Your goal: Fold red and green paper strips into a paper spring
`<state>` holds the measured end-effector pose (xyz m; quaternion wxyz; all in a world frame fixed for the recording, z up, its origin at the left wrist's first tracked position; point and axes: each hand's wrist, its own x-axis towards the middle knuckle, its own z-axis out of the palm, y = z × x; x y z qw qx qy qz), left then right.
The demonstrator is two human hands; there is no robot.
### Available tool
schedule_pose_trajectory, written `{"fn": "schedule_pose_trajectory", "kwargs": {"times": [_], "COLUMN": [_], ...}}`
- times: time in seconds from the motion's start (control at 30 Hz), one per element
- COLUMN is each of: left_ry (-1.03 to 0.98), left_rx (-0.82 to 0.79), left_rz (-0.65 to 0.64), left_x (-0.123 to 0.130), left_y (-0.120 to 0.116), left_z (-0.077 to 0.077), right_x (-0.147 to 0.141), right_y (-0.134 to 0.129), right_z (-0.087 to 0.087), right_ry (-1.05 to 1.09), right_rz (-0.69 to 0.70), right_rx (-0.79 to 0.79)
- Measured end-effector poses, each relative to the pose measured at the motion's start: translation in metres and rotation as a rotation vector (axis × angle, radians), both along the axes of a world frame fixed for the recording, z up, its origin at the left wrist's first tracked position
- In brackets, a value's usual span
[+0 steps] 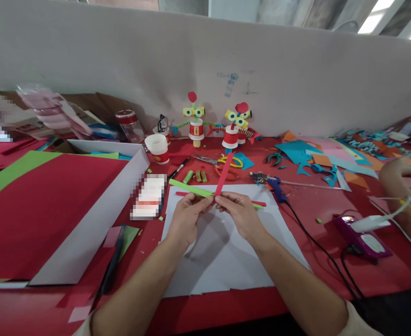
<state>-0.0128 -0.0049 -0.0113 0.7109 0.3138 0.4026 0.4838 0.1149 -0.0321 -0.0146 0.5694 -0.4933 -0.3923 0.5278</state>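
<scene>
A green paper strip (191, 187) and a red paper strip (225, 171) meet at their ends, set at an angle to each other. My left hand (186, 218) pinches that meeting point from the left, the green strip running out past its fingers. From the other side my right hand (239, 215) is closed on the same spot, under the upright red strip. Further red and green strip ends (259, 204) show beyond my hands, over a white sheet (226, 266); their middles are hidden. Several folded green paper springs (198, 176) lie just past the sheet.
A blue glue gun (278, 189) and a purple power socket (363, 238) with cords lie on the right, near another person's arm (398, 186). A box of coloured paper (51, 219) and a black cutter (113, 266) are left. Scissors (231, 162), paper cups (158, 149) and paper-cup figures (196, 128) stand behind.
</scene>
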Motion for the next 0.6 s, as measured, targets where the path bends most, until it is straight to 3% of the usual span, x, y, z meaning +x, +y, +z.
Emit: {"fn": "schedule_pose_trajectory", "kwargs": {"times": [0.3, 0.43, 0.6], "left_ry": [-0.052, -0.064, 0.004], "left_rx": [-0.017, -0.043, 0.054], "left_rz": [0.085, 0.053, 0.028], "left_x": [0.0048, 0.0045, 0.0038], "left_y": [-0.0033, -0.0018, -0.0020], "left_z": [-0.0034, -0.0045, -0.0068], "right_x": [-0.0088, -0.0062, -0.0035], "right_y": [-0.0031, -0.0012, -0.0004], "right_z": [-0.0048, -0.0078, -0.0057], "right_ry": [0.004, -0.093, 0.002], "right_rz": [-0.032, -0.069, -0.051], "right_rx": [0.057, 0.094, 0.023]}}
